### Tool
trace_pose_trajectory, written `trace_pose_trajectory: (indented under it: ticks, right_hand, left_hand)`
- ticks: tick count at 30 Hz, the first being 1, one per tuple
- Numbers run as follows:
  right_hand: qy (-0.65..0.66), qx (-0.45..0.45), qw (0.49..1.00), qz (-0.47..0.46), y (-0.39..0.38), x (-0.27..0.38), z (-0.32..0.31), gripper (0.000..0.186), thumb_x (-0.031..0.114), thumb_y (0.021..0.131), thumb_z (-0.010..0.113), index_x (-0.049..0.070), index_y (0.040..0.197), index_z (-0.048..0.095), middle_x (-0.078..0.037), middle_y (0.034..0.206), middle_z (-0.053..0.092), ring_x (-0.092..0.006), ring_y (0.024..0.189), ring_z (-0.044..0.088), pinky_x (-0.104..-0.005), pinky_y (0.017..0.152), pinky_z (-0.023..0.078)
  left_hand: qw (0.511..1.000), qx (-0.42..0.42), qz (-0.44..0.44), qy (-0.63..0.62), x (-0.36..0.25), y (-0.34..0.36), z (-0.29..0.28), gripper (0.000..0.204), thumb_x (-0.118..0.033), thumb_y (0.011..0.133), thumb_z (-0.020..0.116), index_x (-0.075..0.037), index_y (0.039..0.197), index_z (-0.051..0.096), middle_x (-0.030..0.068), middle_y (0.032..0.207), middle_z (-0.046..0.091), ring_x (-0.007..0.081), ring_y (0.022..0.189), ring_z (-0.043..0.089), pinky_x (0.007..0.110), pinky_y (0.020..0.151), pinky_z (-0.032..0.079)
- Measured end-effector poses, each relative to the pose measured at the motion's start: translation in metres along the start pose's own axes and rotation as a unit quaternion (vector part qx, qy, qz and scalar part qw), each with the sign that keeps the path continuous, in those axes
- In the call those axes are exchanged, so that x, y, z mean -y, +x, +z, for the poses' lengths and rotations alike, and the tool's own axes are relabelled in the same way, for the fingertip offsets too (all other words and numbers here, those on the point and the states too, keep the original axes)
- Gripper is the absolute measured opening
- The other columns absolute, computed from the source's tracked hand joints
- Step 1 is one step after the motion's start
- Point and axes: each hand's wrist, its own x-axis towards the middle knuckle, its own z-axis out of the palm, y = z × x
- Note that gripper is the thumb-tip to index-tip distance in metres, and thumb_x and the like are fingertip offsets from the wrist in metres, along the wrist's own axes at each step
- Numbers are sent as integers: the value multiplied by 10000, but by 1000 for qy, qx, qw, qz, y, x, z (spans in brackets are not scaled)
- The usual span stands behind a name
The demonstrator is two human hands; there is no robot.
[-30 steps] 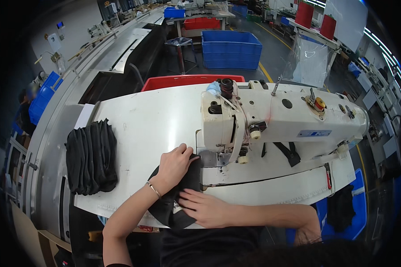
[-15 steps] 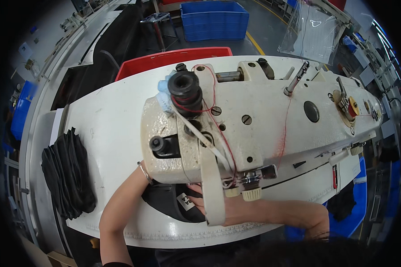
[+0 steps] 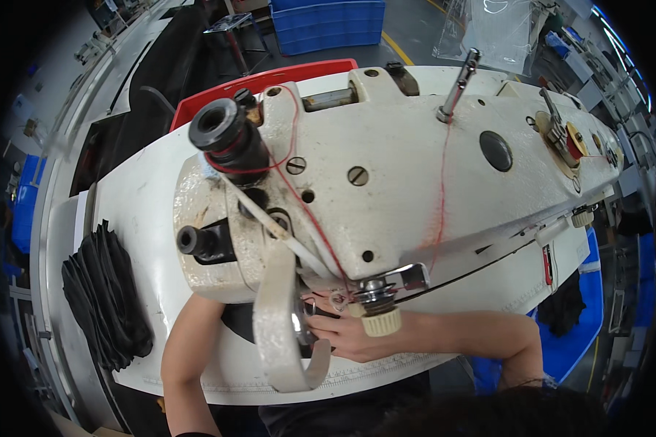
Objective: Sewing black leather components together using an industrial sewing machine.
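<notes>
Smooth table (image 3: 144, 226) lies open left of the machine (image 3: 408, 204); below, your right hand (image 3: 353, 338) spreads by cloth (image 3: 239, 322); left hand hidden, can't tell.

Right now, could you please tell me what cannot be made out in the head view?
In the head view:
Left hand: hidden behind the sewing machine, so its hold is unknown.
Black cloth: partly covered by the machine and its curved white guard.
Right hand: its grip is partly obscured by machine parts.
Blue bin: cut off by the upper edge.
</notes>
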Motion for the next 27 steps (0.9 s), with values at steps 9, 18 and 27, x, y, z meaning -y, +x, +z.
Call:
trace_pose_trajectory:
  ticks: [9, 18, 27]
  right_hand:
    - [-117, -181, 960, 180, -48, 16, -42, 176, 156, 767, 584, 14, 861, 625, -124, 829, 641, -271, 818, 638, -372, 701, 518]
    - [-409, -63, 746, 522, -102, -35, -72, 173, 64, 736, 593, -23, 882, 620, -124, 793, 624, -307, 706, 621, -385, 611, 518]
    - [11, -225, 779, 585, -112, 8, -95, 203, 197, 838, 669, 5, 861, 607, -32, 691, 626, -140, 610, 585, -275, 562, 448]
  left_hand:
    - [999, 24, 27, -16, 37, -72, -47, 305, -91, 846, 614, 4, 1135, 587, 107, 1146, 620, 206, 1063, 573, 321, 922, 433]
    - [987, -69, 66, -126, -35, -174, 16, 190, -81, 890, 576, 31, 1028, 642, 100, 947, 656, 140, 810, 603, 266, 740, 461]
    - [836, 188, 58, -512, -75, -154, 121, 330, -151, 963, 489, 36, 1232, 523, 136, 1077, 624, 189, 926, 609, 308, 854, 470]
